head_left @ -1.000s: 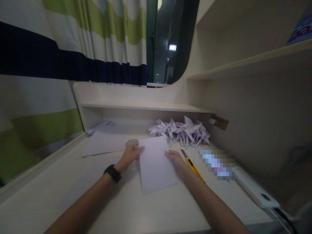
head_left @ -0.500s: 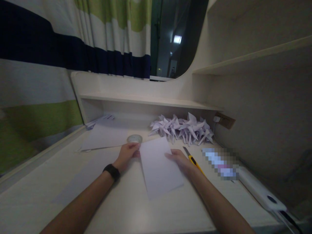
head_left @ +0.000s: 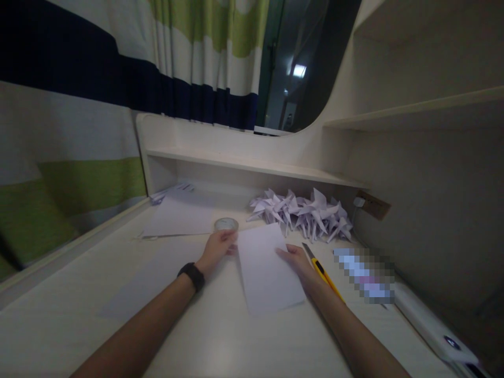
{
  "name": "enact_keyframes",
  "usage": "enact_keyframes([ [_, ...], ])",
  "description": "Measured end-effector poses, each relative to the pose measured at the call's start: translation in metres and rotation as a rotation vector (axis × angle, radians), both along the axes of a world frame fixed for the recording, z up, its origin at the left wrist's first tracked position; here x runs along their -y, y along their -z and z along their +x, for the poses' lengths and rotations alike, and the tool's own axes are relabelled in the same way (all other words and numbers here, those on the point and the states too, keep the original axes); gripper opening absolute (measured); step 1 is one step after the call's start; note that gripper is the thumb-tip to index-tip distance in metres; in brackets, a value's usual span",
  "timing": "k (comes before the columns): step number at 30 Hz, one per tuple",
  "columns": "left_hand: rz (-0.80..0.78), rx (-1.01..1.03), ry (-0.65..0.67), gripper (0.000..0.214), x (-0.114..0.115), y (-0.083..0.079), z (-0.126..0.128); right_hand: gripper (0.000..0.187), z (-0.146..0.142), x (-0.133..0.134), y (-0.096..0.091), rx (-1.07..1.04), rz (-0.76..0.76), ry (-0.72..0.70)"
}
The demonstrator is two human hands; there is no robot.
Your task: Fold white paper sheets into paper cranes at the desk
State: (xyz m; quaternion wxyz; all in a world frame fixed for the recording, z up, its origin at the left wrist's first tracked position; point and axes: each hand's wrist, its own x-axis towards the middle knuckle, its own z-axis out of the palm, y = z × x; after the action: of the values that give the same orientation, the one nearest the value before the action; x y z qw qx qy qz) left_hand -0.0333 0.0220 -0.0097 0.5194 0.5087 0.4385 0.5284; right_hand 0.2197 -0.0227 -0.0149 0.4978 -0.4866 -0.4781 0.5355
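Between my hands is a folded sheet of white paper, tilted a little over the desk. My left hand, with a black band on its wrist, pinches the sheet's upper left edge. My right hand grips the right edge, thumb on top and fingers hidden beneath. A roll of clear tape lies just beyond my left fingers. Right of my right hand rests a yellow utility knife with its blade out, partly covered by my forearm.
Folded paper pinwheels are heaped at the back under the shelf. White paper sheets lie at the back left, and another sheet is nearer me. A blurred-out object and a white power strip line the right side.
The view has turned slightly left, so everything sits further right in the picture. Both hands keep their hold on the folded sheet, with hardly any movement against the desk.
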Motion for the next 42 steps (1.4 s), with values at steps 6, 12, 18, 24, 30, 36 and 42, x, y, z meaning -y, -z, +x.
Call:
enact_keyframes([
  [6, 0.021, -0.058, -0.008, 0.028, -0.001, -0.001, -0.002, 0.039, -0.001, 0.005, -0.006, 0.021, -0.041, -0.091],
  [12, 0.035, -0.084, 0.062, 0.029, -0.001, -0.003, -0.005, 0.038, 0.004, 0.008, -0.008, -0.018, -0.029, -0.259],
  [18, 0.022, -0.051, 0.102, 0.030, 0.002, -0.002, -0.006, 0.038, 0.006, 0.005, -0.005, -0.026, -0.031, -0.232],
  [24, 0.037, -0.068, 0.056, 0.036, 0.003, -0.002, -0.008, 0.038, 0.004, 0.006, -0.007, -0.045, -0.029, -0.285],
  [30, 0.013, -0.057, 0.079, 0.035, 0.006, -0.005, -0.008, 0.034, 0.010, 0.000, 0.000, -0.057, -0.047, -0.184],
  [36, 0.010, -0.065, 0.073, 0.032, 0.007, -0.006, -0.007, 0.038, 0.009, 0.002, -0.004, -0.056, -0.068, -0.202],
  [42, 0.016, -0.056, 0.120, 0.033, 0.005, -0.004, -0.007, 0.047, 0.010, 0.001, -0.006, -0.025, -0.077, -0.229],
])
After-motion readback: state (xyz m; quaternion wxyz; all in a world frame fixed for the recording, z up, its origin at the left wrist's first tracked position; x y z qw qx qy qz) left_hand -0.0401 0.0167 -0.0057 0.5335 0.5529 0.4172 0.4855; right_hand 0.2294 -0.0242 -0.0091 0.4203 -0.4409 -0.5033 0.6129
